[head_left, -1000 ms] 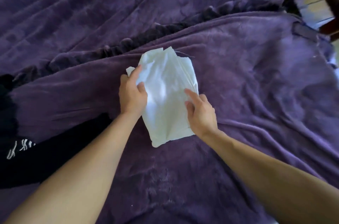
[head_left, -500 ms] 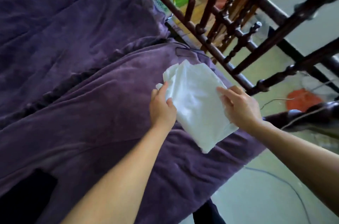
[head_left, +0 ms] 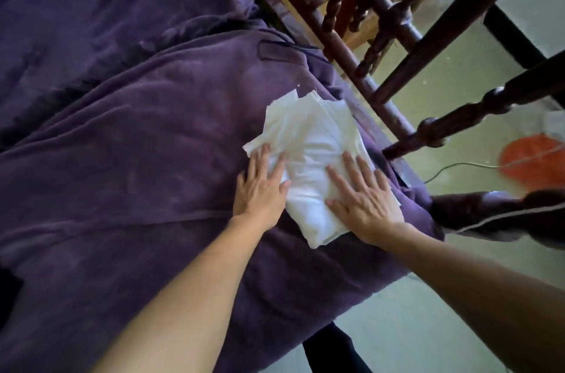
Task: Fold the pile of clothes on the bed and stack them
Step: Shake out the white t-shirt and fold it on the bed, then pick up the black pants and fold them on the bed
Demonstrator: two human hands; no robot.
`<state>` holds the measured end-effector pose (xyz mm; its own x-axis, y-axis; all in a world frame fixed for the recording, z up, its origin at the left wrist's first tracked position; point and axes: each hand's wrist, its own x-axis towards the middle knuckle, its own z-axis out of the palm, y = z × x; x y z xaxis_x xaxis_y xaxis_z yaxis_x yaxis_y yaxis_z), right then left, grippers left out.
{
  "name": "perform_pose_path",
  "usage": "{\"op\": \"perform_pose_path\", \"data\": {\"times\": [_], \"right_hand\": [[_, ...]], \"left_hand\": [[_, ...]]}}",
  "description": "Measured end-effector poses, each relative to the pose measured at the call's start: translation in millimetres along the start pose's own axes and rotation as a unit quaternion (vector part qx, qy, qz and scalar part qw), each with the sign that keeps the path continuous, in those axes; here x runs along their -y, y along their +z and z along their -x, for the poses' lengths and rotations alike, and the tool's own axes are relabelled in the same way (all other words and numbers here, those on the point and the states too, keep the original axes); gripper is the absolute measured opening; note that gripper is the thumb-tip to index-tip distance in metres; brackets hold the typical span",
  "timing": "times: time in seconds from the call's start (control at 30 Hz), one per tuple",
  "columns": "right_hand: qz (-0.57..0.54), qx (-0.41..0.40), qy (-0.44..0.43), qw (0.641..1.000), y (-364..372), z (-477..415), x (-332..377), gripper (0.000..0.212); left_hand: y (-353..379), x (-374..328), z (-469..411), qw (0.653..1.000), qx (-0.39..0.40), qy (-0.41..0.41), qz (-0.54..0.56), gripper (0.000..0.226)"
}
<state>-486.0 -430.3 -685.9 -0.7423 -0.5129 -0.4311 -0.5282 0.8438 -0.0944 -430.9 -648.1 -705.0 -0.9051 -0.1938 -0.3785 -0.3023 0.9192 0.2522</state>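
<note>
Your left hand (head_left: 260, 189) and right hand (head_left: 363, 201) lie flat, fingers (head_left: 263, 155) straight and released, pressing a folded white garment (head_left: 308, 140) onto the purple-covered bed (head_left: 137, 158). The garment sits near the bed's edge, just beside a dark wooden railing (head_left: 351, 51). This piece looks folded and set down, perhaps to start a stack. No other folded items show. A dark shape (head_left: 9, 296) at the left edge may be more clothing; you cannot tell how much remains.
</note>
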Motion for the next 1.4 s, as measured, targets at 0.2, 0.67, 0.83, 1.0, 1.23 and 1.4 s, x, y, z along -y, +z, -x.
{"op": "perform_pose_path", "data": {"times": [0.2, 0.67, 0.83, 1.0, 1.23, 1.4], "right_hand": [[0.052, 0.014, 0.009, 0.998, -10, 4, 10, 0.064], [0.040, 0.037, -0.225, 0.973, -29, 132, 285, 0.027], [0.076, 0.047, -0.287, 0.954, -14, 189, 412, 0.026], [0.090, 0.071, -0.342, 0.933, -5, 236, 529, 0.024], [0.102, 0.062, -0.405, 0.906, -15, 249, 674, 0.026], [0.107, 0.067, -0.413, 0.902, -5, 218, 770, 0.026]], "left_hand": [[-19, -1, 37, 0.999, 0.023, -0.031, 0.035, 0.052], [-27, 143, 385, 0.941, -0.001, -0.286, 0.178, 0.018], [-22, 230, 527, 0.902, -0.055, -0.370, 0.216, 0.021], [-35, 307, 640, 0.868, -0.108, -0.428, 0.230, 0.018], [-68, 397, 723, 0.840, -0.147, -0.478, 0.209, 0.025], [-83, 480, 746, 0.832, -0.126, -0.496, 0.211, 0.028]]}}
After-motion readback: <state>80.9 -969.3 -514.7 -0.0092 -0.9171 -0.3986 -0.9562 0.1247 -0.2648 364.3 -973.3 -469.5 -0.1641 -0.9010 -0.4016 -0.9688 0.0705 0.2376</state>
